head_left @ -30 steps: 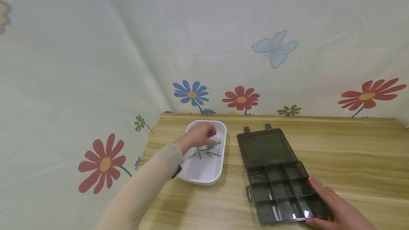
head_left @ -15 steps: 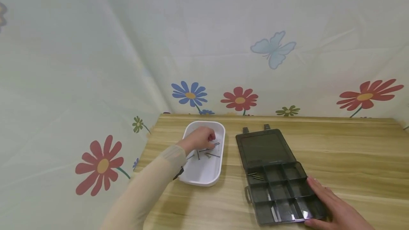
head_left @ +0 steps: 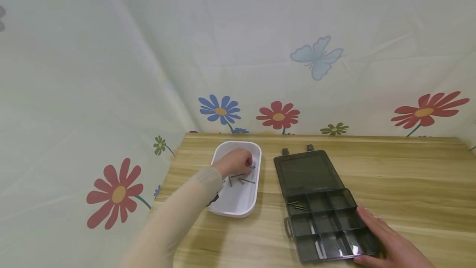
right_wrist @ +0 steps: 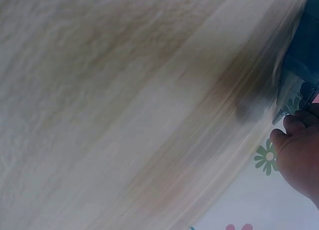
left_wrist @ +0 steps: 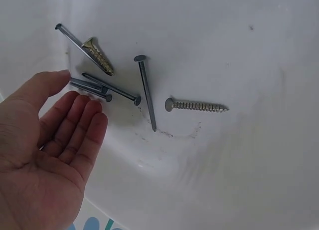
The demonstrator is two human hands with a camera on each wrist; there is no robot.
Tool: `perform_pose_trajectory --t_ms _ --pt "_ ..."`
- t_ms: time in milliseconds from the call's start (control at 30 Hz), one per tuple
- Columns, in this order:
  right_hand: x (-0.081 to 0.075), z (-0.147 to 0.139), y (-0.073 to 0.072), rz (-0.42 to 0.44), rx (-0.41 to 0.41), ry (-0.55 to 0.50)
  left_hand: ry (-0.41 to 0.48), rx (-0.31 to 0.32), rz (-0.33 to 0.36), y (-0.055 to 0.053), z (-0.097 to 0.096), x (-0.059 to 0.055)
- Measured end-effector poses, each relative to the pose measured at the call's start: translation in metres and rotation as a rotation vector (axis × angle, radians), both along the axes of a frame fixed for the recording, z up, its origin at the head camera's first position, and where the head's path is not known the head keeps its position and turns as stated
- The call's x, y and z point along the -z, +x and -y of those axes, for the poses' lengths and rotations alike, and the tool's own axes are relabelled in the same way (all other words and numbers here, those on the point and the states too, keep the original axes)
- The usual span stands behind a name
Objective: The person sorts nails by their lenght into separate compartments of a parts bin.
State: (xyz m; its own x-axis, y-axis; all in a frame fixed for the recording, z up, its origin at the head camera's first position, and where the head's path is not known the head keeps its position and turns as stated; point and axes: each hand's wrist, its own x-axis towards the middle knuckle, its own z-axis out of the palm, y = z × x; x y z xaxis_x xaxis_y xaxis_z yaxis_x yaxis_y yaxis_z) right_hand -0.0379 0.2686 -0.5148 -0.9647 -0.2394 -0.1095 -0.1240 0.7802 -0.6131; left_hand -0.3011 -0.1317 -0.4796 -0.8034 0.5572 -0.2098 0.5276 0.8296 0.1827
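In the head view, my left hand (head_left: 238, 161) is down inside a white tray (head_left: 238, 210). The left wrist view shows its loosely bent fingers and thumb right at the ends of two steel nails (left_wrist: 92, 89), with a gap between thumb and fingertips. More nails (left_wrist: 145, 93) lie beside them, along with a silver screw (left_wrist: 197, 106) and a brass-coloured screw (left_wrist: 98, 55). My right hand (head_left: 390, 241) grips the near right corner of a dark clear compartment box (head_left: 327, 220), thumb at the front and fingers along the side. Thin metal pieces (head_left: 297, 205) lie in its back left compartment.
The box's lid (head_left: 308, 175) lies folded back flat, its two latches (head_left: 297, 149) pointing to the rear. Under everything is a wood-grain table (head_left: 401, 173). A flower-printed curtain (head_left: 253, 53) closes off the back and left side.
My left hand has dropped slightly lower toward the nails in the tray. My right hand stays on the box, and the whole head view has shifted a little.
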Motion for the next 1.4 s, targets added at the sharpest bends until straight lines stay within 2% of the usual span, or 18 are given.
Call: perform_pose_trajectory --t_ms 167,267,400,667,800,1000,1133,1267,1400 --pt "0.001 0.0 -0.001 0.006 -0.001 -0.012 0.005 -0.009 -0.006 -0.002 -0.001 0.005" --pt "0.0 0.0 0.0 0.031 0.01 -0.04 0.012 -0.03 0.02 -0.002 -0.001 0.007" --pt "0.0 0.0 -0.001 0.032 0.0 -0.027 0.016 -0.063 0.05 -0.001 -0.001 0.006" --pt "0.002 -0.001 -0.003 -0.034 -0.029 0.0 -0.011 -0.051 0.038 0.0 -0.001 0.006" --pt "0.002 0.0 -0.002 -0.021 -0.023 0.002 -0.015 -0.064 0.059 0.0 0.0 0.005" --pt "0.002 0.0 -0.001 -0.031 -0.005 0.002 -0.04 -0.064 0.038 0.0 0.003 0.003" --pt "0.002 0.0 0.0 -0.017 0.001 -0.025 -0.038 -0.07 0.022 0.0 0.007 -0.001" --pt "0.003 0.0 0.001 -0.066 -0.005 -0.004 -0.015 -0.077 0.016 -0.001 0.01 -0.009" --pt "0.003 0.001 0.002 -0.102 -0.014 0.003 0.039 -0.051 0.004 -0.001 0.011 -0.02"
